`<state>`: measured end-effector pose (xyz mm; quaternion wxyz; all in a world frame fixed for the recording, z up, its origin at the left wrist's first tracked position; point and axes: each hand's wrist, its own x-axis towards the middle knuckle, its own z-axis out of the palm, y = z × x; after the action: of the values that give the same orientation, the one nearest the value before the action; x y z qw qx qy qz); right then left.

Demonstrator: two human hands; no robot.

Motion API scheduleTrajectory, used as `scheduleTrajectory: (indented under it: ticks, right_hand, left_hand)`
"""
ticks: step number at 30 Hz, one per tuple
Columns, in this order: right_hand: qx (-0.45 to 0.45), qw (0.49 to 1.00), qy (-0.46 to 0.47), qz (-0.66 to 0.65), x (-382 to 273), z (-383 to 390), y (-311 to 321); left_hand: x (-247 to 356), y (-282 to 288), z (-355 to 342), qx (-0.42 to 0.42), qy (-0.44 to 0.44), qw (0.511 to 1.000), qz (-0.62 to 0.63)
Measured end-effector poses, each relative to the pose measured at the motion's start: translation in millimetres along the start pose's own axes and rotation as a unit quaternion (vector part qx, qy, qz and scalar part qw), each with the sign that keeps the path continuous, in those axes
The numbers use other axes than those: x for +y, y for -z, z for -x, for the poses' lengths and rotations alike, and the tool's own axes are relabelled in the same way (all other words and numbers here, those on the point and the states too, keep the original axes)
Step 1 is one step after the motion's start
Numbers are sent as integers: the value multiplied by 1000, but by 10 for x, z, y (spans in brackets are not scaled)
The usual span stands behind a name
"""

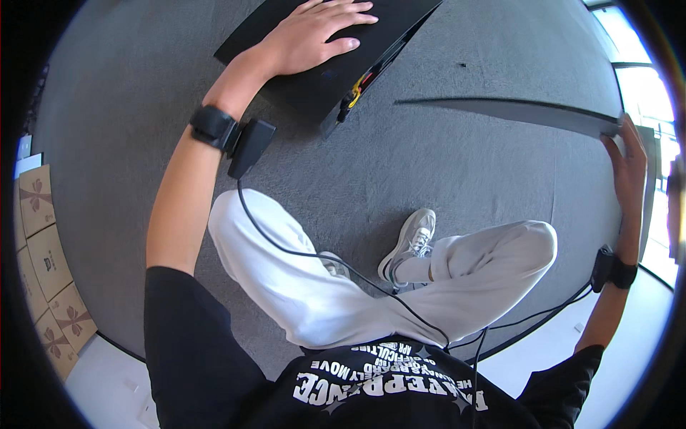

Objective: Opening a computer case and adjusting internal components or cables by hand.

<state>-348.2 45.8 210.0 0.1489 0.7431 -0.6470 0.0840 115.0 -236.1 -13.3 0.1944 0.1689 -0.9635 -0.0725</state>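
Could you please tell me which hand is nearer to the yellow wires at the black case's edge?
Left. The left hand lies on the black case, beyond and left of the yellow wires; the right hand is far to their right, holding the dark panel.

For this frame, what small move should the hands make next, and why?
I'd suggest the right hand ease the dark panel flat onto the floor before letting go: it appears nearly edge-on, held at one end. The left hand rests on the black case, whose right side shows coloured wires, so lowering the panel clear of them seems prudent.
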Motion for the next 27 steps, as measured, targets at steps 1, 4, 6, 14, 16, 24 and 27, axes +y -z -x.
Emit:
scheduleTrajectory:
  ticks: [1, 4, 6, 14, 16, 24, 27]
  right_hand:
    - [-13, 999, 11, -42, -149, -117, -77]
    - [-43, 988, 29, -145, -591, -281, -272]
    - [-49, 972, 66, -222, -797, -425, -316]
    - [34, 927, -76, -367, -681, -452, -789]
    - [56, 903, -125, -407, -616, -374, -1063]
    - [91, 775, -213, -587, -553, -461, -1482]
    - [89, 747, -217, -622, -581, -527, -1505]
  left_hand:
    - [-103, -55, 94, 25, 33, 995, -91]
    - [94, -27, 255, 24, 101, 991, -80]
    - [305, 123, 300, 0, 135, 989, -60]
    - [1336, 199, 12, 9, 249, 949, -192]
    - [1431, 171, -77, -7, 225, 953, -201]
    - [1372, 268, 4, -74, 198, 944, -252]
    - [1309, 489, 83, -103, 181, 956, -208]
